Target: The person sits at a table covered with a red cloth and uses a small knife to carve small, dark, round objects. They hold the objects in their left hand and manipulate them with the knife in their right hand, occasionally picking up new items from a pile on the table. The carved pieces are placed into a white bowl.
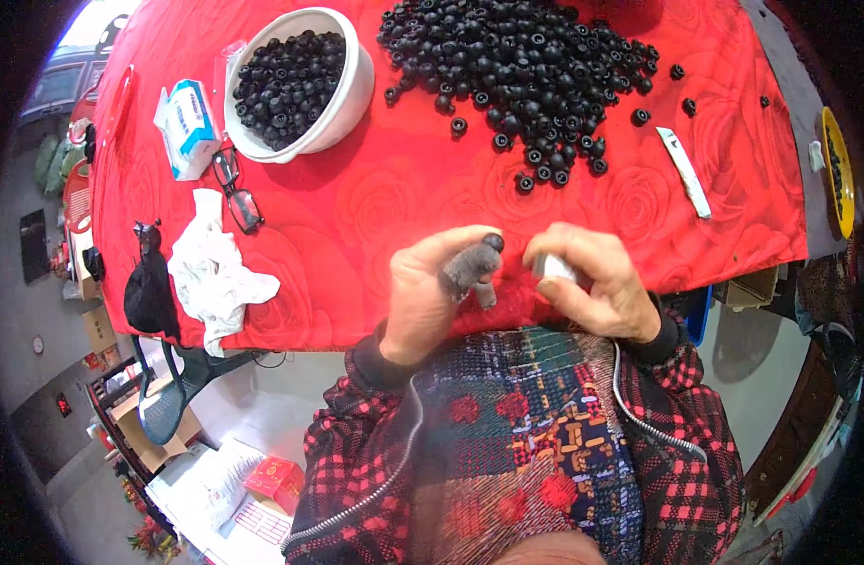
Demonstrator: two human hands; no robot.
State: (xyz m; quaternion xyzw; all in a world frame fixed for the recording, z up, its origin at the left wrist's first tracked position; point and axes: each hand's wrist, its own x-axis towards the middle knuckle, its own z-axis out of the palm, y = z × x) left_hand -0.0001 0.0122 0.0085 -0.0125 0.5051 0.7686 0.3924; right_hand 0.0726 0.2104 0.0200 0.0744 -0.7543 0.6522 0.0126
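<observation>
Near the table's front edge, my left hand (pixel 423 292) pinches a small black round piece (pixel 493 242) at its fingertips. Grey fabric covers (pixel 470 267) wrap some of those fingers. Just to the right, my right hand (pixel 597 278) is curled around a smooth white object (pixel 556 267); my fingers hide most of it, so its kind is unclear. The two hands are slightly apart. Beyond them spreads a large heap of similar black pieces (pixel 536 75), some with a hole and pale ring visible. More of them fill a white bowl (pixel 357 89) at the far left.
A red rose-patterned cloth (pixel 376 202) covers the table. Left of my hands lie eyeglasses (pixel 245 207), a crumpled white cloth (pixel 216 273), a black item (pixel 150 292) and a blue-white box (pixel 187 127). A white strip-like packet (pixel 684 172) and yellow tray (pixel 832 160) are on the right.
</observation>
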